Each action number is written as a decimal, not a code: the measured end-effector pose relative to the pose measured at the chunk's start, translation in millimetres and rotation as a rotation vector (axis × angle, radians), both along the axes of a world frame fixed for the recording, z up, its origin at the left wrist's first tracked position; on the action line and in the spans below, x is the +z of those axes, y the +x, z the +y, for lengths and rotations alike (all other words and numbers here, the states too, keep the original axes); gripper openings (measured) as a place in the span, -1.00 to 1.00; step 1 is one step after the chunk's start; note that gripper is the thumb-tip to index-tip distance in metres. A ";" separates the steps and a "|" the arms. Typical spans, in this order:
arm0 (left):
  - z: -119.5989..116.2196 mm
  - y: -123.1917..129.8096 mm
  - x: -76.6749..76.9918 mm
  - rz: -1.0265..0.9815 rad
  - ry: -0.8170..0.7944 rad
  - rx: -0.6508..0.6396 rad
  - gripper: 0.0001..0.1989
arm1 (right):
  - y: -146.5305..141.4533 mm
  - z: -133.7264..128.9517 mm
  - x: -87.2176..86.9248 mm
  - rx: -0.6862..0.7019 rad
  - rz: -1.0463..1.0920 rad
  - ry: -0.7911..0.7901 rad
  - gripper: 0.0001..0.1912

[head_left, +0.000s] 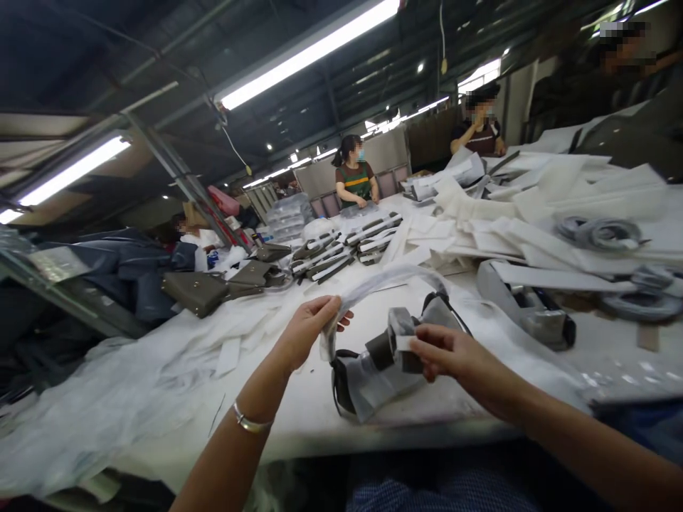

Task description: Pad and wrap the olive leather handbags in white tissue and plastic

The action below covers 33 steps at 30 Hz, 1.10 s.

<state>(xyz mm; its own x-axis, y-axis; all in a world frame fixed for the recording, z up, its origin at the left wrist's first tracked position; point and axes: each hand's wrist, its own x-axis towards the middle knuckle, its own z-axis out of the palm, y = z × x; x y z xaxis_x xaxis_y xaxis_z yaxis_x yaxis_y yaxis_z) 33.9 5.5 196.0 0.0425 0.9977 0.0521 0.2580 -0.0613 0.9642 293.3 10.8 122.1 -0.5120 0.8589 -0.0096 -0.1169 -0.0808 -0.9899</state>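
On the white work table lies a dark grey-brown handbag (380, 350), partly covered in translucent wrapping. Its long strap (387, 279), sheathed in clear film, arches up behind it. My left hand (314, 320) grips the left end of this wrapped strap between thumb and fingers. At the bag's middle, the thumb and fingers of my right hand (448, 350) pinch a small white strip (405, 343) against a wrapped grey loop (400, 321). Blur hides the finer details of the bag, and my right hand covers part of the loop.
Thin white wrapping sheets (133, 398) spread over the left side. Dark strap pieces (346, 245) and brown bag parts (197, 291) lie farther back. White foam sheets (512, 213) and grey rolls (602, 231) are piled at right. A co-worker (355, 181) stands across the table.
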 end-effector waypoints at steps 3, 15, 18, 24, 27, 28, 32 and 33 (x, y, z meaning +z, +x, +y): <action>0.6 5.8 2.3 0.002 0.010 0.027 -0.56 | -43.9 1.9 -1.4 -0.044 0.202 -0.122 -0.60; -4.2 16.2 4.7 0.144 0.170 0.033 -0.55 | -84.8 9.6 24.4 -0.049 0.543 -0.174 -0.63; -9.8 15.8 15.7 0.313 0.167 -0.054 -0.56 | -78.0 5.6 25.6 0.004 0.506 -0.095 -0.59; 7.3 -7.8 7.1 0.292 -0.002 -0.035 -0.50 | -56.2 22.1 22.5 -0.094 0.062 0.431 -0.68; 9.3 -4.6 -0.8 0.163 -0.128 -0.033 -0.44 | -26.9 23.0 24.2 -0.149 -0.126 0.766 -0.76; 8.3 -1.6 -2.1 0.102 -0.160 -0.015 -0.43 | -13.1 23.3 23.2 -0.174 -0.173 0.818 -0.77; 11.3 8.4 -4.4 -0.115 -0.205 0.126 -0.44 | 66.1 40.1 -1.4 -0.535 -0.399 0.603 -0.61; 14.9 9.9 -4.5 -0.163 -0.183 0.180 -0.47 | 91.2 48.0 -12.0 -0.677 -0.514 0.510 -0.56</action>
<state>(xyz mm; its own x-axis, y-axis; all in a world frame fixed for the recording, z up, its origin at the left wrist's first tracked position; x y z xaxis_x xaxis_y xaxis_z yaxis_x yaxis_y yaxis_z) 43.8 20.3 191.5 -0.1297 0.9819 -0.1380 0.0896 0.1502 0.9846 384.5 58.8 110.1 0.0516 0.9319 0.3591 0.4721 0.2941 -0.8310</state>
